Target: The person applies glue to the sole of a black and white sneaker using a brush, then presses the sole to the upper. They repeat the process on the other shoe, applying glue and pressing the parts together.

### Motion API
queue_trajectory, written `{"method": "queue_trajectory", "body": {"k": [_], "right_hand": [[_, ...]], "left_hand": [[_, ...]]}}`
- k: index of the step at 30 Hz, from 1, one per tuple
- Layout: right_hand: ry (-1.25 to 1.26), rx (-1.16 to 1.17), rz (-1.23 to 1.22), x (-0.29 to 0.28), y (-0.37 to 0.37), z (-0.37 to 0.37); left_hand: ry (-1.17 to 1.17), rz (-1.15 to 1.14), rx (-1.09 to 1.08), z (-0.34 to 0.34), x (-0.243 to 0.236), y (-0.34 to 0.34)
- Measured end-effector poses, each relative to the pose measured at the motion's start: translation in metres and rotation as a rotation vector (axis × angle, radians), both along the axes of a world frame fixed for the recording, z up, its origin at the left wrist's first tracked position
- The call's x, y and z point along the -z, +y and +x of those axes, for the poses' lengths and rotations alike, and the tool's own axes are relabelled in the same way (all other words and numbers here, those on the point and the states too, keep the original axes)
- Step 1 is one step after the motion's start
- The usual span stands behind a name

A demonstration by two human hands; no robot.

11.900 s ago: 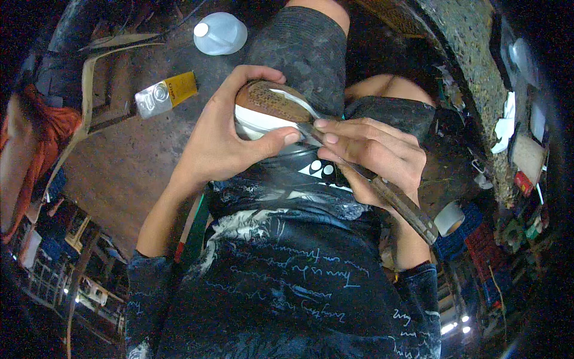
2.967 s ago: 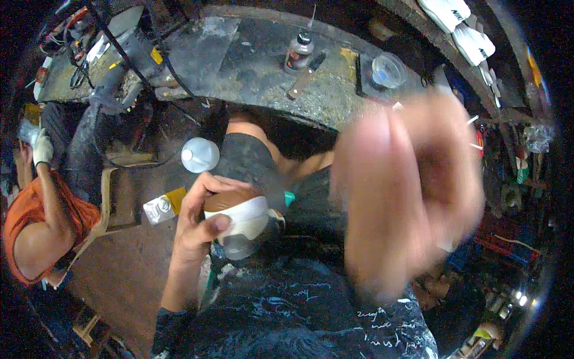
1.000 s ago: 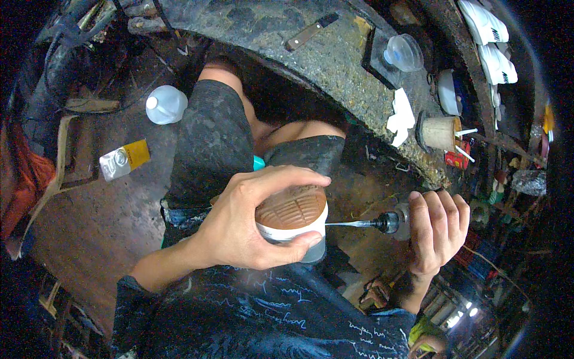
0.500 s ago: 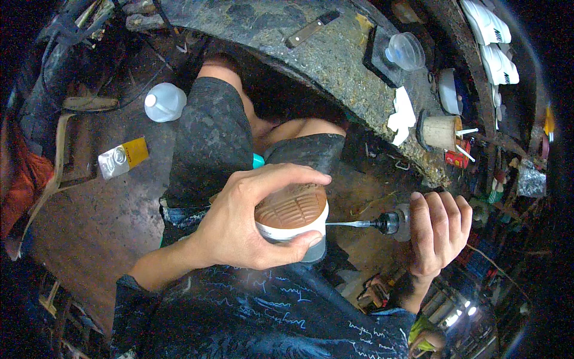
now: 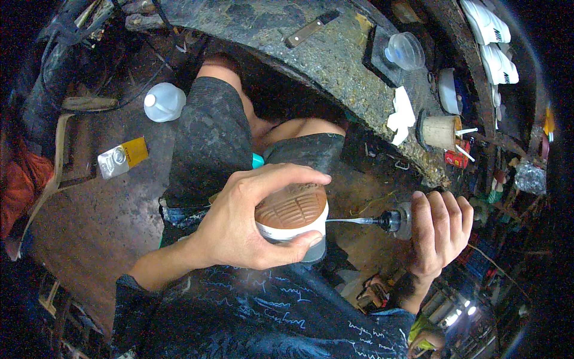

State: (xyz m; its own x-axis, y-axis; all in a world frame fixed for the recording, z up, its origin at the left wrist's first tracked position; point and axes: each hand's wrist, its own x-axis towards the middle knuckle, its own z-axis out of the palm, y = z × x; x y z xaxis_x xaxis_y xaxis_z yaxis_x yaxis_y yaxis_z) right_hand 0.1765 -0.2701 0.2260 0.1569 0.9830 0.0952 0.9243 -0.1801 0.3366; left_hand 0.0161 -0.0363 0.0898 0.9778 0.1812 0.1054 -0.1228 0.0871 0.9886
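My left hand [image 5: 251, 221] is wrapped round a shoe [image 5: 291, 206], its thumb and fingers on either side of the brown ribbed sole. The sole faces up and has a white edge; a grey part of the shoe shows below it. To the right, my right hand [image 5: 440, 232] is closed round the handle of an awl [image 5: 390, 222] with a black collar. The awl's thin metal shaft points left and reaches the white edge of the shoe; its tip cannot be seen. The shoe is held over my lap.
A stone-like bench [image 5: 263, 30] curves across the top, bearing a knife [image 5: 312, 29], a clear plastic cup [image 5: 406, 51], white scraps [image 5: 401, 116] and a round container [image 5: 439, 130]. White shoes [image 5: 487, 24] stand at upper right. On the left are a plastic bottle [image 5: 165, 102] and a yellow-and-silver packet [image 5: 122, 158].
My right hand and the awl have shifted very slightly to the right, and the shaft's angle differs a little. The left hand and the shoe have stayed in place.
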Motion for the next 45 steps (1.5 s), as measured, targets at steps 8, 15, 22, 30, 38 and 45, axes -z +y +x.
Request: {"method": "queue_trajectory", "body": {"k": [8, 15, 22, 30, 38, 45], "right_hand": [[-0.009, 0.016, 0.001, 0.001, -0.003, 0.003], [-0.007, 0.038, 0.011, 0.004, -0.005, 0.004], [0.014, 0.043, 0.022, 0.003, -0.004, 0.003], [0.016, -0.022, 0.038, 0.002, -0.002, -0.001], [0.005, -0.011, 0.001, -0.002, 0.002, -0.008], [-0.032, 0.044, -0.003, -0.001, 0.000, -0.015]], "left_hand": [[0.022, 0.004, 0.012, -0.001, -0.002, 0.000], [0.020, -0.002, 0.016, -0.001, -0.002, -0.001], [0.021, 0.008, 0.013, -0.001, -0.001, -0.001], [0.011, 0.004, 0.006, 0.000, -0.001, -0.004], [-0.010, 0.013, -0.024, 0.000, 0.000, -0.007], [-0.010, 0.011, -0.027, 0.001, 0.000, -0.008]]}}
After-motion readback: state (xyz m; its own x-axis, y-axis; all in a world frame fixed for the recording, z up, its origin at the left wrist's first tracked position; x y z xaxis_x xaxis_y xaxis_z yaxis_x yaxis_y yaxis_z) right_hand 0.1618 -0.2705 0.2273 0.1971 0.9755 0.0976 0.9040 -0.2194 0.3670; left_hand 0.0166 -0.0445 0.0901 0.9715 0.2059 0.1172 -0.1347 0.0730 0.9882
